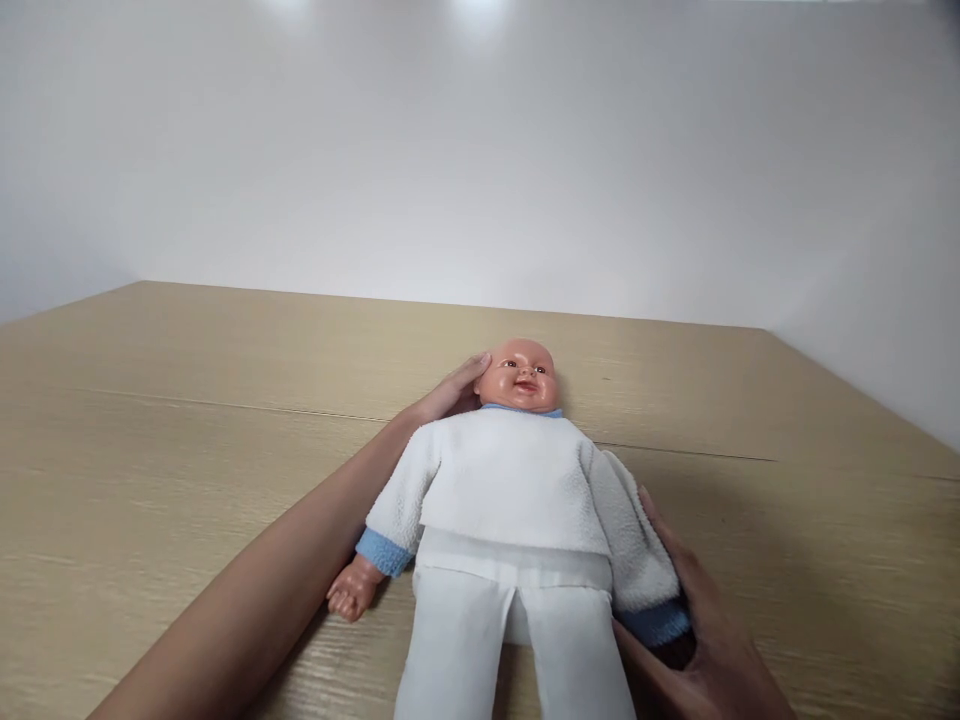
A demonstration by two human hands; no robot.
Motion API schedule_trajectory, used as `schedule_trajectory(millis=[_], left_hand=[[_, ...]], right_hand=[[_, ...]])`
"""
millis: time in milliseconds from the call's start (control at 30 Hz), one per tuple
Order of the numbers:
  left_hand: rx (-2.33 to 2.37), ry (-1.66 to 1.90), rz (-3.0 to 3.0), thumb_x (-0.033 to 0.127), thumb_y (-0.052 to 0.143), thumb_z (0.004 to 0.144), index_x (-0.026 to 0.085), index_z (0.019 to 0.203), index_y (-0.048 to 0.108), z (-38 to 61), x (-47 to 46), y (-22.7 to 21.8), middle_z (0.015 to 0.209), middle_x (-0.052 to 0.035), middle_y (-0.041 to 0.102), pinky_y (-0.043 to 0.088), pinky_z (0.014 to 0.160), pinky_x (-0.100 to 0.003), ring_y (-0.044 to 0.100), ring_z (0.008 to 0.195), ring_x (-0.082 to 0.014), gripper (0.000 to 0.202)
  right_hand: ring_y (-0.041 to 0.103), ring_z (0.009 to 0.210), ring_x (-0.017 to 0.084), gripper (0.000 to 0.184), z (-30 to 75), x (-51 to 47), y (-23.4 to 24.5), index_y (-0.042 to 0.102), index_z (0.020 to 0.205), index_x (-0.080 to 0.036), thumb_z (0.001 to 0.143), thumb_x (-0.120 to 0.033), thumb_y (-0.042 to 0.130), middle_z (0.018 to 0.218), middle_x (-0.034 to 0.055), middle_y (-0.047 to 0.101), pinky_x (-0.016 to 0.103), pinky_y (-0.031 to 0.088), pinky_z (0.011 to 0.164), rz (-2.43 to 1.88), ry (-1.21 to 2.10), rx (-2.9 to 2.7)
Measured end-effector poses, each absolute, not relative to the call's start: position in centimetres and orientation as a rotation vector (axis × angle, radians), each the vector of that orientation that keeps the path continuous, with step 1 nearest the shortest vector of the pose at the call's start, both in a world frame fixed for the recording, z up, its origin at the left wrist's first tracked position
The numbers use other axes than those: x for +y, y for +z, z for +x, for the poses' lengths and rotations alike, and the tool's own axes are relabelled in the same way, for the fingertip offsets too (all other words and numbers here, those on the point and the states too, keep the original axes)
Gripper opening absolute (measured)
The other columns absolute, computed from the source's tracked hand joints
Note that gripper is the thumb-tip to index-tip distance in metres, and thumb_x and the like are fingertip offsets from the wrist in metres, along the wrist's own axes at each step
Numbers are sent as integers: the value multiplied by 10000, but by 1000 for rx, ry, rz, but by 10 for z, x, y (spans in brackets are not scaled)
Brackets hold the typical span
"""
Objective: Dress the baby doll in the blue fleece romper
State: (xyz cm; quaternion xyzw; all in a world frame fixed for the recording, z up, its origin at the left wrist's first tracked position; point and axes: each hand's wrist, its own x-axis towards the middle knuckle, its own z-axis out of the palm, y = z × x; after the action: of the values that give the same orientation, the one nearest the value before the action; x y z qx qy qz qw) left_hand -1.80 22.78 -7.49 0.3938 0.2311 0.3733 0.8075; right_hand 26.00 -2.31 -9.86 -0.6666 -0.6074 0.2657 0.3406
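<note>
A baby doll [517, 480] in a white fleece top with blue cuffs and white trousers lies face up above the table, its head away from me. My left hand [456, 388] cups the side of the doll's head, with part of the fingers hidden behind it. On the other side, my right hand [701, 620] wraps around the doll's sleeved arm and flank, thumb along the sleeve; its other fingers are mostly hidden beneath the doll. One bare doll hand [355, 588] pokes out by my left forearm. The lower legs run out of view at the bottom.
A wide light wood table [187, 420] stretches to a white wall [480, 170] at the back. Thin seams cross its top. The doll and my right arm cast a shadow on the right.
</note>
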Motion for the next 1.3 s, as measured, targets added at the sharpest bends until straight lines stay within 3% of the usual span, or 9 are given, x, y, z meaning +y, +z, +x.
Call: schedule_trajectory(millis=[133, 400, 500, 633, 867, 1033, 1167, 1233, 1300], left_hand=[[503, 840, 828, 583, 726, 977, 153, 1423, 682, -17, 232, -79, 1314, -165, 784, 474, 1213, -481, 725, 1269, -353, 621], [495, 899, 874, 521, 725, 995, 130, 1363, 703, -16, 245, -91, 1281, -157, 794, 483, 1204, -446, 712, 1285, -333, 537], [533, 925, 889, 496, 692, 1020, 135, 1396, 684, -23, 254, -96, 1402, -152, 744, 452, 1241, -445, 665, 1364, -332, 521], [594, 1041, 878, 420, 657, 1047, 221, 1503, 595, -46, 256, -101, 1668, -86, 538, 356, 1326, -386, 497, 1551, -245, 501], [709, 1157, 965, 504, 625, 1045, 194, 1535, 552, -107, 174, -105, 1666, -162, 519, 379, 1317, -498, 513, 1536, -304, 585], [1000, 1285, 1024, 470, 683, 1021, 167, 1417, 621, -137, 87, -97, 1600, -191, 577, 425, 1271, -488, 602, 1436, -304, 503], [1410, 1365, 1192, 513, 663, 1018, 195, 1306, 678, -141, -26, -88, 1528, -151, 622, 505, 1181, -489, 637, 1354, -315, 429], [1569, 1385, 1427, 488, 634, 1043, 241, 1324, 664, -133, -103, -93, 1453, -106, 662, 524, 1134, -463, 631, 1341, -303, 375], [1633, 1525, 1580, 355, 602, 1065, 262, 1307, 644, -119, -181, -108, 1334, -82, 699, 563, 1031, -408, 674, 1225, -267, 263]], right_hand=[[556, 1505, 407, 995, 256, -25, -96, 335, 1713, -346, 866, -604, 790, 1709, 87, 497, 515, 575, 1160, -1760, 605, -1604], [570, 1484, 426, 1030, 252, -24, -100, 302, 1719, -326, 858, -622, 785, 1711, 137, 483, 571, 566, 1150, -1721, 549, -1608], [542, 1500, 446, 1044, 251, -22, -100, 334, 1704, -319, 828, -653, 794, 1708, 141, 483, 617, 518, 1187, -1682, 562, -1568], [474, 1558, 415, 1021, 254, -16, -97, 327, 1703, -311, 842, -567, 812, 1733, 133, 442, 642, 391, 1277, -1576, 600, -1612], [514, 1534, 385, 1064, 272, -6, -108, 317, 1694, -291, 819, -513, 879, 1714, 153, 466, 617, 406, 1276, -1391, 651, -1620], [559, 1503, 344, 1123, 282, -43, -108, 287, 1696, -230, 805, -530, 902, 1663, 203, 516, 589, 417, 1283, -1349, 820, -1508], [575, 1494, 318, 819, 286, -143, -102, 418, 1626, -260, 939, -540, 764, 1615, 174, 578, 572, 463, 1262, -1437, 820, -1433], [700, 1334, 318, 554, 288, -209, -115, 585, 1482, -274, 997, -522, 689, 1491, 145, 686, 561, 561, 1163, -1560, 650, -1364], [782, 1131, 317, 339, 289, -270, -142, 715, 1226, -264, 977, -494, 718, 1226, 117, 800, 535, 608, 1069, -1636, 287, -1294]])
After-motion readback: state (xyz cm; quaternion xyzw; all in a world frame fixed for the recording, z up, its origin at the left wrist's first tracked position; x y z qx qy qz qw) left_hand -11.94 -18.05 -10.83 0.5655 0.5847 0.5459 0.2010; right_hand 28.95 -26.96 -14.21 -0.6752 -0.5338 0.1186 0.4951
